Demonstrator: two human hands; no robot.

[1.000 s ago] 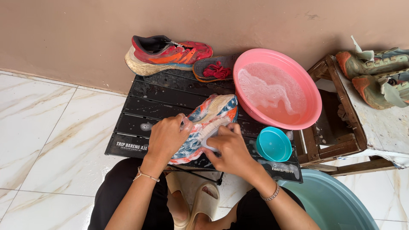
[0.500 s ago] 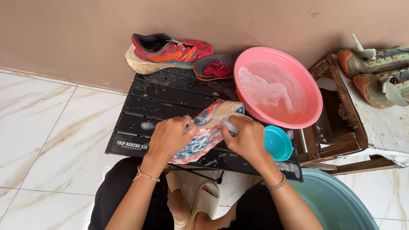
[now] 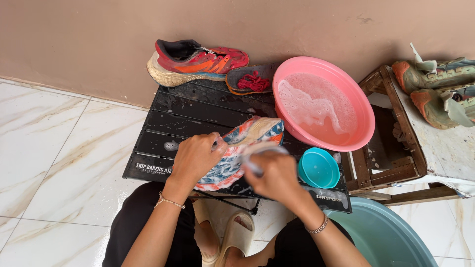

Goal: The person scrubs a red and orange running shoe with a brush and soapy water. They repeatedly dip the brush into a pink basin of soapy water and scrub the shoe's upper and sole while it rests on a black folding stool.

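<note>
A: Fingers first. Left hand [image 3: 197,159] is curled tight round the heel end of the soapy patterned shoe [image 3: 237,151], thumb over the top, pinning it down so it won't slide on the wet surface.

B: Right hand [image 3: 275,174]?

A: Closed in a fist round a brush [image 3: 258,157]. It's blurred, only a pale bit shows past the knuckles, pressed against the side of the shoe. Can't make out the bristles.

B: Where's the shoe sitting?

A: On the black slatted folding table [image 3: 198,116], near the front edge, toe pointing to about 2 o'clock, tilted on its side so the flank faces up to the brush.

B: Around it?

A: Small teal cup [image 3: 318,168] at 3 o'clock of the right hand, just beside it, probably for easy reach. Pink basin [image 3: 363,106] of sudsy water at 1 o'clock, touching the table's far right. Red running shoe [image 3: 195,62] at 11 o'clock against the wall, with a dark insole carrying red laces [image 3: 252,80] next to it, apparently set aside.

B: Further out?

A: Two green-and-orange shoes [image 3: 435,86] on a worn wooden stool [image 3: 430,148] at 3 o'clock. Blue-green tub [image 3: 386,237] at 5 o'clock, on the marble floor [image 3: 54,163].
</note>
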